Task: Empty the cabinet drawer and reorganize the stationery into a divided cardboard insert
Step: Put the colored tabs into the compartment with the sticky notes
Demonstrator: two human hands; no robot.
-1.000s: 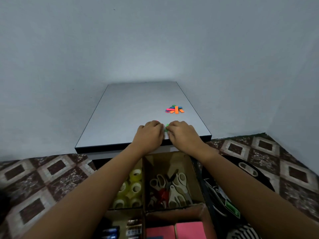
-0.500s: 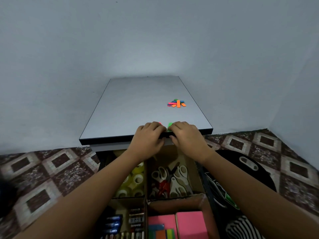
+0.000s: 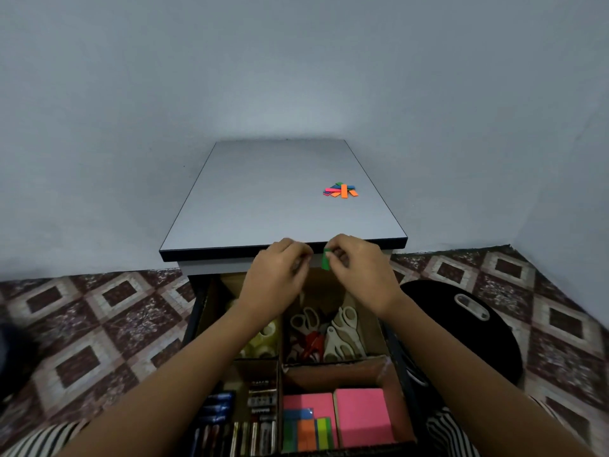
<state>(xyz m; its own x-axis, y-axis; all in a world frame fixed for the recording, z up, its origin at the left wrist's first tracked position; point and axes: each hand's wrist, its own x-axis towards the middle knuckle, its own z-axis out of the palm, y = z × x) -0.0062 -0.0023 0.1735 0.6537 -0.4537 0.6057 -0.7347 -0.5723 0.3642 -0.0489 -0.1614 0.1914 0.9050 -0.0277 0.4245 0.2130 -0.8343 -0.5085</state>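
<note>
The drawer (image 3: 195,311) under the cabinet top (image 3: 263,206) is pulled open and is lined with the cardboard insert (image 3: 333,369). Its compartments are already stocked: tape rolls (image 3: 263,341) far left, scissors (image 3: 329,334) far right, pens (image 3: 216,412) near left, pink note pads (image 3: 362,415) near right. The sorting is judged mostly done. A small pile of coloured strips (image 3: 341,190), on the right of the cabinet top, is left to be filed. At the cabinet's near edge, a green strip (image 3: 325,261) is pinched by the right hand (image 3: 361,270). The left hand (image 3: 278,275) is curled; whether anything is held cannot be told.
</note>
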